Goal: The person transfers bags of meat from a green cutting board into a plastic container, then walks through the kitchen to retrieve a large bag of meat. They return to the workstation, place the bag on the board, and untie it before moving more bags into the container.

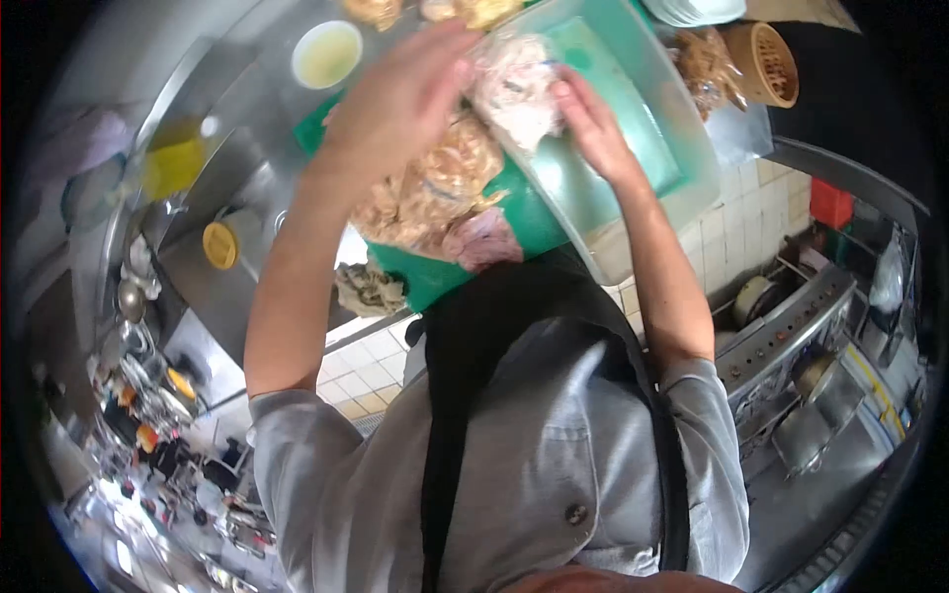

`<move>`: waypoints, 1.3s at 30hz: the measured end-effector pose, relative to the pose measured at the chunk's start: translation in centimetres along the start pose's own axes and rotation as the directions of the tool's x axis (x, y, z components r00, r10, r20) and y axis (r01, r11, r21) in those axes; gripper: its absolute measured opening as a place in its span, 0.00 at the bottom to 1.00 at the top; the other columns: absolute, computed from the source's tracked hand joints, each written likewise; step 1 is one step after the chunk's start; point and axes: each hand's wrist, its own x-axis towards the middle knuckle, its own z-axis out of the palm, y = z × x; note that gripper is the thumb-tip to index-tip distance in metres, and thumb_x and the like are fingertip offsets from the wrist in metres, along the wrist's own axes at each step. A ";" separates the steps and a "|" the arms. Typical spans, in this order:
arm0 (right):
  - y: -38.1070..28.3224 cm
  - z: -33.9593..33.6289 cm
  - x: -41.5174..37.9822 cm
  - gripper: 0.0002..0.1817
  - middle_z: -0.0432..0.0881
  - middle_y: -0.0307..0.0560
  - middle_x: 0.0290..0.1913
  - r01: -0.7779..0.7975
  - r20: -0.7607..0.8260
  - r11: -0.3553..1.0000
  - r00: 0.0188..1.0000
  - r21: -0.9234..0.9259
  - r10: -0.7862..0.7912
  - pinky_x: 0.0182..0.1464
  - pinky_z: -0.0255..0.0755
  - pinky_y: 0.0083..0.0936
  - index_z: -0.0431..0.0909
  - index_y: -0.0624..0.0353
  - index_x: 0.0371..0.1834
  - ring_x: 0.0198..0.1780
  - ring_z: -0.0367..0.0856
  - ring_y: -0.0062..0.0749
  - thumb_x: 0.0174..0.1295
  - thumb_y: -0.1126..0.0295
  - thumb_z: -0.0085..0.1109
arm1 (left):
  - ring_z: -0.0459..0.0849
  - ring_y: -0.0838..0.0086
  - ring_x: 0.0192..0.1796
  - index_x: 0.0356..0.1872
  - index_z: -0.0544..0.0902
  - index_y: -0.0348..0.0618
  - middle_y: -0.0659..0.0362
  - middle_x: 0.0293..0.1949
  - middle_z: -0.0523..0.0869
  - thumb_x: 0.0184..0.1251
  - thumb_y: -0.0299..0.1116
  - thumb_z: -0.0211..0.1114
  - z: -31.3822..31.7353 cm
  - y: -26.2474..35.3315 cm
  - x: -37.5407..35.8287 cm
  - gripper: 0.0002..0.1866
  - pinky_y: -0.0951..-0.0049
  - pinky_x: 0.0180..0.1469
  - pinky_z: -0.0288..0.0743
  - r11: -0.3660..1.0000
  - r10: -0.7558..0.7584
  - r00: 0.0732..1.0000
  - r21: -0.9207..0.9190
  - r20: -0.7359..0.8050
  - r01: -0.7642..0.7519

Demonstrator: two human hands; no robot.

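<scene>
A clear plastic bag with pale, whitish contents (516, 91) is held over the near edge of a large translucent bin (633, 222). My right hand (593, 124) grips the bag's right side, the thumb showing and the other fingers partly hidden. My left hand (410, 99), blurred, has its fingers stretched out toward the bag's left side. Below it, bags of light brown food pieces (425, 193) lie on a green cutting board (539, 212). A pinkish piece in plastic (484, 240) rests near the board's front edge.
A white bowl of yellowish liquid (327, 55) stands at the back left. A crumpled cloth (370, 289) lies at the board's left corner. Right of the bin are a bagged brown food (705, 64) and a woven basket (764, 64). A stove (786, 331) stands at right.
</scene>
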 end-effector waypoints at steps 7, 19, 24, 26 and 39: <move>0.6 1.0 -0.6 0.39 0.75 0.58 0.70 0.049 -0.071 0.995 0.997 0.091 -0.042 0.73 0.62 0.32 0.65 0.65 0.76 0.72 0.71 0.39 0.77 0.43 0.49 | 0.80 0.50 0.63 0.60 0.81 0.44 0.47 0.58 0.84 0.59 0.38 0.75 4.5 -1.2 -9.7 0.27 0.52 0.61 0.76 0.957 -0.175 0.985 0.233 -0.015 0.173; -3.8 -3.4 -6.9 0.29 0.73 0.56 0.71 0.233 -0.124 0.922 0.971 0.308 -0.203 0.68 0.73 0.39 0.67 0.65 0.74 0.70 0.75 0.40 0.78 0.57 0.54 | 0.81 0.66 0.62 0.60 0.75 0.36 0.54 0.57 0.81 0.57 0.22 0.70 1.2 4.0 -8.0 0.27 0.65 0.65 0.75 0.844 -0.402 0.800 -0.520 -0.445 0.134; -5.6 -2.2 -6.7 0.30 0.81 0.56 0.61 0.242 0.001 0.809 0.958 0.535 -0.287 0.57 0.83 0.45 0.69 0.68 0.71 0.60 0.83 0.44 0.74 0.58 0.61 | 0.83 0.68 0.60 0.70 0.72 0.37 0.52 0.62 0.82 0.72 0.25 0.64 2.6 9.1 -3.0 0.26 0.68 0.63 0.78 0.576 -0.122 0.992 -0.817 -0.044 0.035; -6.5 -3.0 -5.4 0.23 0.86 0.53 0.49 0.171 -0.132 0.819 0.984 0.548 -0.117 0.36 0.88 0.35 0.74 0.68 0.61 0.43 0.89 0.40 0.68 0.66 0.68 | 0.84 0.70 0.59 0.69 0.74 0.37 0.53 0.62 0.83 0.74 0.27 0.64 -1.1 7.3 -1.9 0.24 0.70 0.62 0.78 0.681 -0.258 0.956 -0.728 -0.138 0.079; -1.2 -4.3 3.4 0.27 0.84 0.48 0.56 0.269 -0.193 0.955 0.951 0.123 -0.243 0.55 0.80 0.28 0.73 0.63 0.66 0.53 0.84 0.32 0.67 0.68 0.70 | 0.78 0.55 0.64 0.56 0.85 0.41 0.52 0.58 0.84 0.58 0.42 0.76 7.9 0.1 -6.0 0.26 0.56 0.68 0.68 0.743 -0.283 0.958 0.642 0.050 0.186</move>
